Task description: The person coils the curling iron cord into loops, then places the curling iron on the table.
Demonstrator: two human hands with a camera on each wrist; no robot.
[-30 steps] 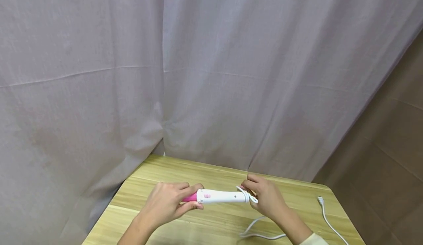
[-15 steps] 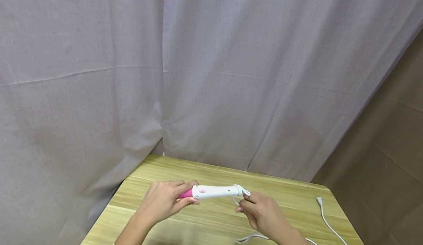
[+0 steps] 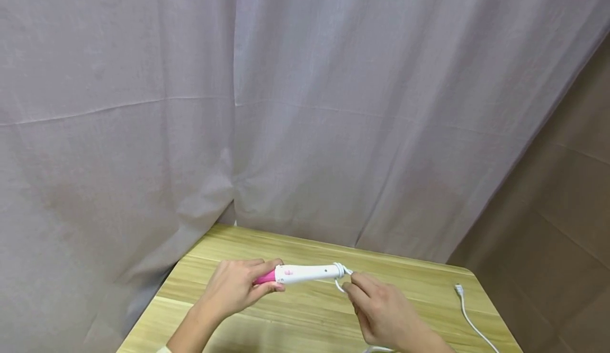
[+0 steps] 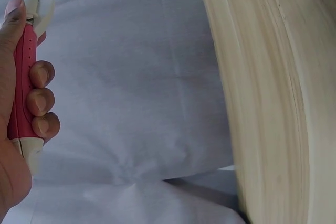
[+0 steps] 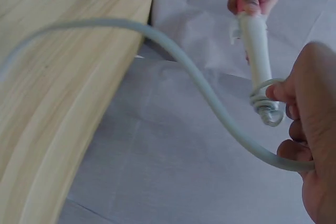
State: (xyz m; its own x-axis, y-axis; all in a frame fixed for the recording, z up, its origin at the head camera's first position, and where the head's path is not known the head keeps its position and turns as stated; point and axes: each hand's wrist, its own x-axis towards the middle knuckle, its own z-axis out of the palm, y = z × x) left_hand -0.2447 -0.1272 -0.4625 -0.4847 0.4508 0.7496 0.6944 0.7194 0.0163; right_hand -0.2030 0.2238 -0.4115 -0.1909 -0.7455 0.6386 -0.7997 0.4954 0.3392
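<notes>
A pink and white curling iron (image 3: 307,273) is held level above the table in the head view. My left hand (image 3: 234,284) grips its pink barrel (image 4: 23,82), fingers wrapped round it in the left wrist view. A white power cord (image 5: 207,90) is wound round the far end of the white handle (image 5: 255,45). Close beside that end, my right hand (image 3: 386,308) holds the cord with curled fingers. One length of cord runs from that hand across the right wrist view. Part of the cord is hidden behind the right hand.
A light wooden table (image 3: 295,310) lies below the hands. The cord's plug (image 3: 459,289) and a stretch of cord rest at its right side. Grey curtains (image 3: 305,130) hang behind and to the left, with a brown one (image 3: 562,226) at the right.
The right hand has moved from the handle's end slightly down and regripped the cord. The iron has shifted a little left and up. The loose cord on the table has slid toward the bottom edge.
</notes>
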